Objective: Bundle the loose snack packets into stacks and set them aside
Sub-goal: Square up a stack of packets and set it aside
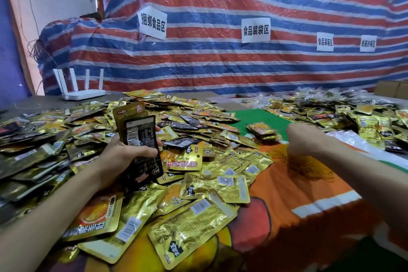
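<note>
Loose gold and black snack packets [212, 185] lie heaped across the left and middle of the table. My left hand [119, 154] grips an upright stack of packets [141, 137], a black packet facing me and gold ones behind it. My right hand [302, 139] is blurred and reaches down onto a tangle of thin yellow rubber bands [311, 168] on the orange cloth; its fingers are hidden. A small stack of gold packets [262, 130] lies on the green part of the cloth, just left of my right hand.
A colourful cloth [298, 201] covers the table's near right. A second heap of packets [353, 117] fills the far right. A white router [81, 93] stands at the back left. A striped tarp [220, 68] with paper labels walls off the back. Cardboard boxes [390, 89] sit far right.
</note>
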{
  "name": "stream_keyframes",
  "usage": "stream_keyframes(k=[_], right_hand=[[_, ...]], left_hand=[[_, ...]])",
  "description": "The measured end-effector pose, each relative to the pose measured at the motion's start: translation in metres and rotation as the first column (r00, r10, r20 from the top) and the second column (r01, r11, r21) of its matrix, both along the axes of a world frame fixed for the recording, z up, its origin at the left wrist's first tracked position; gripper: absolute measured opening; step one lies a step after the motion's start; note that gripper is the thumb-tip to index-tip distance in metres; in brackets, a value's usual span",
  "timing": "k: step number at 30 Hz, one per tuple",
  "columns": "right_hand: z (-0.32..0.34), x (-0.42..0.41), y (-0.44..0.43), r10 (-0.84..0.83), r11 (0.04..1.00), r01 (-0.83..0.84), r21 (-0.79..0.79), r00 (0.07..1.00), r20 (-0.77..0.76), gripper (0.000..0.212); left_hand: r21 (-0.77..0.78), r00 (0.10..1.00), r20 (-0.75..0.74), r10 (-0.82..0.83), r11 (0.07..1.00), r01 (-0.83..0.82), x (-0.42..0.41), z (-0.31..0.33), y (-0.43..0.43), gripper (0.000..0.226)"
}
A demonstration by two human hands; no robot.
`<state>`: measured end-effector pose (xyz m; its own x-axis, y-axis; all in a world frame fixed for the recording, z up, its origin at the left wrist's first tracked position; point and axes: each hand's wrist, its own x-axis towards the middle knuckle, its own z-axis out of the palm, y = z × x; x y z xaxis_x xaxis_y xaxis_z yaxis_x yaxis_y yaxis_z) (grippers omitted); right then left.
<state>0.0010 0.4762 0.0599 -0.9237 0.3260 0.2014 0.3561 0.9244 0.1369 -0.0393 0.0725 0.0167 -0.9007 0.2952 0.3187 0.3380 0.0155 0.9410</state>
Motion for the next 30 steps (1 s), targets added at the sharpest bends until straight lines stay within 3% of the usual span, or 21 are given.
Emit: stream_keyframes(k=[6,13,16,23,30], right_hand=[[0.005,0.002,0.004,-0.067,0.994,0.061,-0.092,0.996,-0.064,0.021],[0.011,0.011,0.008,-0.097,0.986,0.105,-0.131,0.993,0.068,0.015],[0.013,0.013,0.011,-0.093,0.986,0.093,-0.14,0.996,0.009,0.029],[0.036,0.021,0.012,-0.081,0.977,0.06,-0.202,0.992,-0.096,0.033],[0.056,0.019,0.003,-0.007,0.988,-0.047,-0.146,0.938,-0.348,0.007]], left_hand=[[-0.002,1.0,-0.013,-0.012,1.0,0.012,0.002,0.002,0.001,0.06],[-0.006,1.0,-0.015,-0.013,1.0,0.013,0.003,0.003,0.001,0.061],[-0.007,1.0,-0.022,-0.015,1.0,0.015,0.004,0.003,0.001,0.06],[0.002,1.0,-0.016,-0.023,1.0,0.023,0.004,0.003,0.002,0.06],[0.053,0.999,-0.017,-0.035,0.998,0.036,0.005,0.005,0.002,0.061]])
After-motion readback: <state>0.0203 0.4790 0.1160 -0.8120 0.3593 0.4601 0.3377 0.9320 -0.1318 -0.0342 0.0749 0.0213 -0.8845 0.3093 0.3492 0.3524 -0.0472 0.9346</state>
